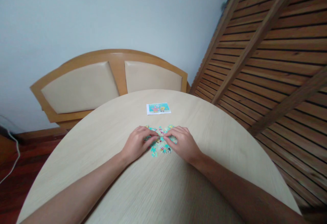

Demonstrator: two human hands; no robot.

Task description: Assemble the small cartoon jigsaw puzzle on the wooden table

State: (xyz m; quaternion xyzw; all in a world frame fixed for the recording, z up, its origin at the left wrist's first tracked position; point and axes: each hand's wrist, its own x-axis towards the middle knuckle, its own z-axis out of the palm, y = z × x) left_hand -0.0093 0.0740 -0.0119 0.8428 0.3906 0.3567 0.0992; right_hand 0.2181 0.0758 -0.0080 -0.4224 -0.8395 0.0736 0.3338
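Many small jigsaw pieces [162, 148], mostly turquoise with bits of yellow and pink, lie in a loose pile near the middle of the table. My left hand [139, 141] is over the pile's left side, thumb and index finger pinched together. From the right, my right hand [182, 143] pinches in the same way, its fingertips close to those of the left. A small jigsaw piece appears between the fingertips of the two hands, its outline too small to make out. Behind the pile lies a picture card [158, 108] showing a pink and a yellow cartoon figure on turquoise.
The round, pale wooden table [112, 186] fills the foreground. Beyond its far edge stands a wooden headboard [119, 70] with cream panels against a bluish wall [114, 13]. A slatted wooden frame [268, 57] leans on the right, and a white cable [17, 149] hangs at left.
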